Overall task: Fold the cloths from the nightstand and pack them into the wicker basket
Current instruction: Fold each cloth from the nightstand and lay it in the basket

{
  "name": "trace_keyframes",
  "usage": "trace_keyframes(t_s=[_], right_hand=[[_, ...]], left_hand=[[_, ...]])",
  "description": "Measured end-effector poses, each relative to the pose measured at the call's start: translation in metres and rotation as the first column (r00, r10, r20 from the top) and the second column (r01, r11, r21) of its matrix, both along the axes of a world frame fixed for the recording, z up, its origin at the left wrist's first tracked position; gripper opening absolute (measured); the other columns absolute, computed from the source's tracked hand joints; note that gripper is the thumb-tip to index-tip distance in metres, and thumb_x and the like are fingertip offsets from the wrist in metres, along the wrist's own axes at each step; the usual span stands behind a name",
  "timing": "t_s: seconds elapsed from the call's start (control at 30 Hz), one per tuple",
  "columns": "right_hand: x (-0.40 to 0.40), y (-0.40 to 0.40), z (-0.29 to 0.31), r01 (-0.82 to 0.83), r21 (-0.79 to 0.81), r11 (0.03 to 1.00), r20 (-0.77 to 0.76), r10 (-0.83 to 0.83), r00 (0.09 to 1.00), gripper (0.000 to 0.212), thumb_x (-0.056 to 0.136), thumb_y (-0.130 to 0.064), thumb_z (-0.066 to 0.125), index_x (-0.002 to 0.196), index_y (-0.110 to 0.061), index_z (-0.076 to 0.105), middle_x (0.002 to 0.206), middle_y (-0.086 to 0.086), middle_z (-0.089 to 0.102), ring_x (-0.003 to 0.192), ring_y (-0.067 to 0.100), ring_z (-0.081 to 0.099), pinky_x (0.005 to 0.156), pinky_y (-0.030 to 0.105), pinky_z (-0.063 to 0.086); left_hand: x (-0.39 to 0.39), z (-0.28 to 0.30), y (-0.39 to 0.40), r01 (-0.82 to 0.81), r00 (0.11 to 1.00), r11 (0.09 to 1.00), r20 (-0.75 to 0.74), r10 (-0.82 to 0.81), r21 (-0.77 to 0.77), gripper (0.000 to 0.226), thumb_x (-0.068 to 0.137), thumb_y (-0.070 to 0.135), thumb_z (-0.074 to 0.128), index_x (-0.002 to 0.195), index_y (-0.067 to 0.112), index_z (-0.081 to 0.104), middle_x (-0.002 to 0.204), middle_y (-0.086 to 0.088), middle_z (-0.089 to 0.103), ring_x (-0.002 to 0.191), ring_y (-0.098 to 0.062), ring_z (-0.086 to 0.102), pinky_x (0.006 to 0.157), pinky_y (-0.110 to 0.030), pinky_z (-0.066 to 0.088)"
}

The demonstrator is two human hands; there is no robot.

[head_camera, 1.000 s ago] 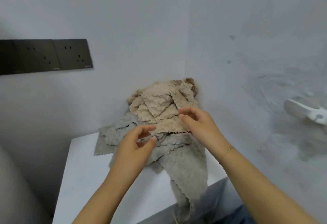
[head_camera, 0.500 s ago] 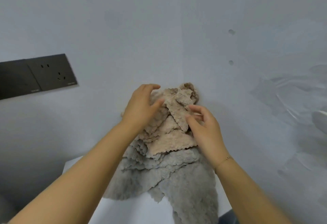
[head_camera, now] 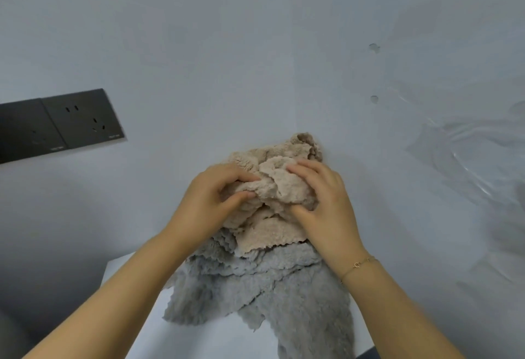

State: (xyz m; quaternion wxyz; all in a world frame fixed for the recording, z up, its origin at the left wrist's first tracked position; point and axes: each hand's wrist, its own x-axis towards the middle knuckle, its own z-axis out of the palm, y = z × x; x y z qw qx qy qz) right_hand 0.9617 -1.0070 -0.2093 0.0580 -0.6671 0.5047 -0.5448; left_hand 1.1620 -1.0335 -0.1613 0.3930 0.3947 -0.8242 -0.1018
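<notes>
Gripping now: both of my hands are curled into the beige cloth (head_camera: 279, 188) on top of the pile.
Forearms: they come in from the bottom edge, left from the lower left, right from the lower right, with a thin gold bracelet (head_camera: 358, 265) on the right wrist.
Counter (head_camera: 199, 338): a white top, seen only in front of and to the left of the pile; I call the nightstand that.
Grey cloths (head_camera: 267, 287): crumpled at the bottom of the pile, one flap hanging over the front edge of the counter.
Left hand (head_camera: 211, 202): fingers and thumb bent round a bunch of the beige cloth on its left side.
Right hand (head_camera: 324, 202): fingers curled over the top of the same cloth, thumb pressed into it from below.
Beige cloth position: bunched on top of the grey cloths, pushed into the corner where the two walls meet.
Sockets (head_camera: 61, 124): dark plates on the left wall, well apart from the pile.
Right wall: two small holes (head_camera: 374, 73) above the pile, and clear plastic film (head_camera: 468, 160) farther right.
Wicker basket: I cannot see it from this view.
</notes>
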Motion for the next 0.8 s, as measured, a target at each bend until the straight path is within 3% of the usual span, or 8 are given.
trace_keyframes(t_s=[0.13, 0.27, 0.33, 0.43, 0.53, 0.63, 0.7, 0.8], right_hand=[[0.006, 0.018, 0.006, -0.165, -0.039, 0.986, 0.102, 0.168, 0.980, 0.045, 0.076, 0.000, 0.066, 0.115, -0.024, 0.070, 0.115, -0.015, 0.064, 0.114, 0.007, 0.056, 0.099, 0.026, 0.046], [0.017, 0.041, 0.010, -0.365, 0.067, 0.929, 0.121, 0.355, 0.927, 0.039, 0.080, 0.007, 0.067, 0.108, -0.020, 0.075, 0.106, -0.016, 0.070, 0.107, 0.001, 0.061, 0.094, 0.019, 0.047], [0.024, 0.050, 0.010, -0.450, 0.138, 0.882, 0.116, 0.437, 0.892, 0.032, 0.083, 0.002, 0.070, 0.105, -0.021, 0.076, 0.101, -0.016, 0.071, 0.102, 0.002, 0.063, 0.089, 0.017, 0.048], [0.035, 0.061, 0.013, -0.533, 0.221, 0.817, 0.152, 0.510, 0.846, 0.017, 0.088, -0.024, 0.066, 0.102, -0.023, 0.077, 0.088, -0.010, 0.073, 0.085, 0.007, 0.066, 0.074, 0.021, 0.051], [0.042, 0.062, 0.013, -0.531, 0.279, 0.800, 0.150, 0.509, 0.847, 0.032, 0.089, -0.042, 0.054, 0.083, -0.016, 0.071, 0.063, 0.006, 0.052, 0.062, 0.010, 0.050, 0.061, 0.028, 0.039], [0.050, 0.062, 0.013, -0.521, 0.309, 0.796, 0.202, 0.481, 0.853, 0.034, 0.089, -0.045, 0.053, 0.071, -0.017, 0.060, 0.066, 0.010, 0.051, 0.061, 0.021, 0.047, 0.061, 0.034, 0.039], [0.056, 0.063, 0.016, -0.569, 0.314, 0.760, 0.305, 0.487, 0.818, 0.028, 0.089, -0.039, 0.054, 0.089, -0.015, 0.068, 0.083, 0.014, 0.069, 0.076, 0.031, 0.064, 0.072, 0.045, 0.052], [0.066, 0.060, 0.021, -0.607, 0.282, 0.743, 0.468, 0.446, 0.763, 0.019, 0.090, -0.022, 0.060, 0.108, -0.019, 0.066, 0.102, 0.003, 0.074, 0.094, 0.024, 0.070, 0.085, 0.031, 0.057]], left_hand=[[0.021, 0.003, 0.031, 0.012, 1.000, 0.999, -0.022, -0.011, 0.039, 0.020, 0.082, 0.023, 0.074, 0.098, 0.034, 0.070, 0.096, 0.020, 0.069, 0.098, -0.002, 0.062, 0.083, -0.012, 0.045], [0.051, -0.001, 0.062, -0.054, 0.991, 0.986, -0.112, 0.073, 0.158, 0.028, 0.077, 0.023, 0.078, 0.099, 0.034, 0.065, 0.093, 0.019, 0.065, 0.089, 0.002, 0.061, 0.076, -0.005, 0.041], [0.068, -0.008, 0.078, -0.079, 0.988, 0.963, -0.107, 0.109, 0.259, 0.031, 0.075, 0.025, 0.079, 0.101, 0.036, 0.066, 0.090, 0.014, 0.064, 0.078, 0.000, 0.059, 0.069, -0.006, 0.040], [0.097, -0.022, 0.099, -0.108, 0.992, 0.921, -0.014, 0.122, 0.374, 0.020, 0.078, 0.023, 0.079, 0.092, 0.034, 0.071, 0.084, 0.014, 0.068, 0.075, -0.003, 0.060, 0.067, -0.010, 0.043], [0.126, -0.036, 0.114, -0.153, 0.986, 0.886, 0.008, 0.166, 0.438, 0.006, 0.081, 0.023, 0.076, 0.078, 0.029, 0.073, 0.073, 0.010, 0.068, 0.067, -0.002, 0.056, 0.066, -0.011, 0.039], [0.148, -0.045, 0.125, -0.070, 0.964, 0.833, -0.178, 0.198, 0.549, 0.017, 0.080, 0.036, 0.079, 0.077, 0.020, 0.073, 0.075, -0.006, 0.070, 0.073, -0.011, 0.063, 0.072, -0.015, 0.046], [0.158, -0.046, 0.129, -0.008, 0.925, 0.819, -0.307, 0.224, 0.574, 0.034, 0.070, 0.047, 0.077, 0.081, 0.015, 0.074, 0.082, -0.011, 0.071, 0.076, -0.015, 0.065, 0.073, -0.017, 0.050], [0.162, -0.039, 0.131, 0.103, 0.849, 0.811, -0.476, 0.229, 0.575, 0.044, 0.067, 0.049, 0.076, 0.091, 0.012, 0.074, 0.094, -0.009, 0.074, 0.087, -0.017, 0.070, 0.078, -0.018, 0.054]])
